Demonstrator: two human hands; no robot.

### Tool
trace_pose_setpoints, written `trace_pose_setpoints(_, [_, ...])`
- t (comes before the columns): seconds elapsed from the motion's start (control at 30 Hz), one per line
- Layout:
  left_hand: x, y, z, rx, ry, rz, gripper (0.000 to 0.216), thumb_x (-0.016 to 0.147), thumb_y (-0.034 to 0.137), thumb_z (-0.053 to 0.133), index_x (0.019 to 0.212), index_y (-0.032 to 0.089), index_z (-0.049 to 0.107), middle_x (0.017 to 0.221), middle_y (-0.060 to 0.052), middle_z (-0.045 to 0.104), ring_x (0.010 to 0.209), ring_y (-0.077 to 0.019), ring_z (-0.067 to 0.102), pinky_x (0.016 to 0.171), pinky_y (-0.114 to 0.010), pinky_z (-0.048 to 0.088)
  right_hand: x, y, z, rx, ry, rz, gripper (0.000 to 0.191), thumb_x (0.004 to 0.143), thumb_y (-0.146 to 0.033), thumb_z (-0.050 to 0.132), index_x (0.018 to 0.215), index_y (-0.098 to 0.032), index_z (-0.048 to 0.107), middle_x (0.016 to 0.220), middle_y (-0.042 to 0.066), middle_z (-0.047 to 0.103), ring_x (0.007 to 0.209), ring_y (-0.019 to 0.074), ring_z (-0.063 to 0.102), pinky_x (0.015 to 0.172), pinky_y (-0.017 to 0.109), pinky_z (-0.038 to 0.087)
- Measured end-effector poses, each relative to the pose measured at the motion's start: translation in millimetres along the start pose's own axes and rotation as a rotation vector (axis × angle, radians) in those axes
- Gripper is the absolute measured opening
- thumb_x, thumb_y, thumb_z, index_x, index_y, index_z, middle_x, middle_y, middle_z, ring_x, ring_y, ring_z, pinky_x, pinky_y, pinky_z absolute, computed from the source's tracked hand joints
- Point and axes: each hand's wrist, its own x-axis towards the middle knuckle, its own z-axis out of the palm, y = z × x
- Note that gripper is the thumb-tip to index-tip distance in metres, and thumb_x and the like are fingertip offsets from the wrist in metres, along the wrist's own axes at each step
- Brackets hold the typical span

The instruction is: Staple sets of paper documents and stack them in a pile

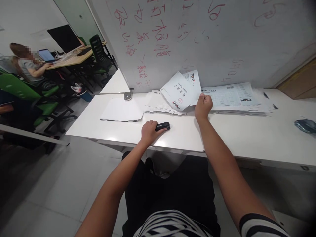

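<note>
My left hand (149,132) is closed around a black stapler (163,126) near the front edge of the white desk (182,135). In my right hand (203,106) are printed sheets (181,92) marked PONY, pinched at their right edge. These sheets are lifted and tilted above the paper piles, and a second sheet shows behind the front one. Behind my right hand lies a stack of printed forms (229,95). To the left, partly under the raised sheets, is another paper pile (155,102). A white stack of paper (122,110) lies farther left.
A whiteboard (209,42) with red writing rises behind the desk. A small round grey object (127,96) sits by its lower corner. At right are a dark plastic-wrapped item (305,126) and a cardboard box (300,80). A person (34,67) sits at a far desk at left.
</note>
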Motion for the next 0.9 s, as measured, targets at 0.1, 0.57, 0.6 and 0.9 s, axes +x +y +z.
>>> trace_pose_setpoints(0.1, [0,1,0,-0.003,0.005,-0.001,0.049,0.083,0.068,0.048,0.085,0.020,0.057,0.082,-0.007,0.059,0.078,-0.0205,0.051,0.065,-0.033,0.033,5,9,2,-0.035,-0.026,0.025,0.039,0.092,-0.053,0.039,0.075,-0.022,0.053,0.075,0.003,0.060,0.074,0.0199,0.056,0.076,0.035,0.045])
trace_pose_setpoints(0.57, [-4,3,1,0.002,0.141,-0.167,0.044,0.083,0.060,0.055,0.101,0.021,0.058,0.099,-0.011,0.063,0.096,-0.0279,0.055,0.082,-0.040,0.037,-26,-54,-38,-0.127,-0.201,-0.430,0.042,0.095,-0.047,0.033,0.098,-0.020,0.065,0.097,0.010,0.070,0.093,0.0241,0.063,0.087,0.037,0.046])
trace_pose_setpoints(0.6, [-4,3,0,-0.001,0.175,-0.170,0.043,0.084,0.057,0.056,0.108,0.022,0.057,0.106,-0.011,0.063,0.101,-0.0287,0.055,0.088,-0.042,0.036,-34,-61,-47,-0.147,-0.234,-0.503,0.042,0.095,-0.046,0.034,0.098,-0.020,0.066,0.099,0.011,0.070,0.095,0.0251,0.063,0.089,0.038,0.046])
trace_pose_setpoints(0.9, [-15,0,-7,-0.081,0.356,-0.021,0.082,0.073,0.061,0.067,0.138,0.017,0.040,0.134,-0.020,0.053,0.128,-0.0349,0.044,0.113,-0.055,0.014,-85,-85,-127,-0.204,-0.372,-0.914,0.026,0.096,-0.032,0.043,0.096,-0.024,0.067,0.097,0.008,0.071,0.106,0.0249,0.063,0.093,0.042,0.049])
